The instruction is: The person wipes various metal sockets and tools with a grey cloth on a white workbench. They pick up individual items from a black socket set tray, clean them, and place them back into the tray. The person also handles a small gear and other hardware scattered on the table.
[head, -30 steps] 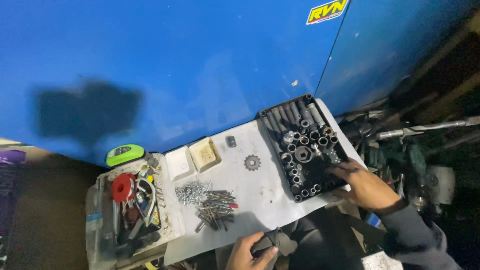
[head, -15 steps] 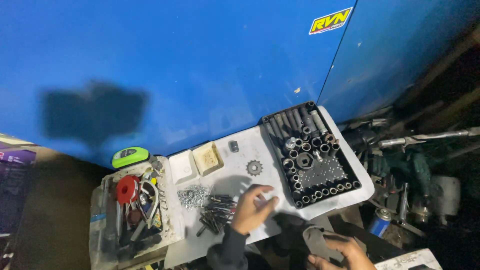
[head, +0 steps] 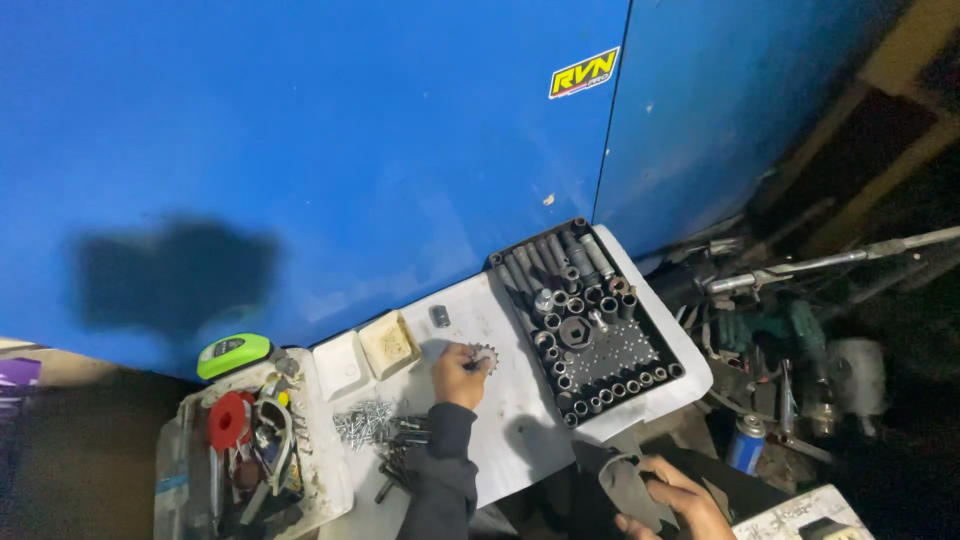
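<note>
Left hand closed on a small toothed gear, pinched at its edge. Gear lying on the white table, near the middle, just left of the black socket tray. Right hand low down at the table's near edge, fingers curled round a grey rag, holding it. Pile of silver screws and dark bolts just left of the left sleeve. Two little square dishes behind those, by the big blue wall. Clear box of tools at the far left, with a red round thing inside and a green tape measure at its top. Blue spray can on the messy floor to the right.
</note>
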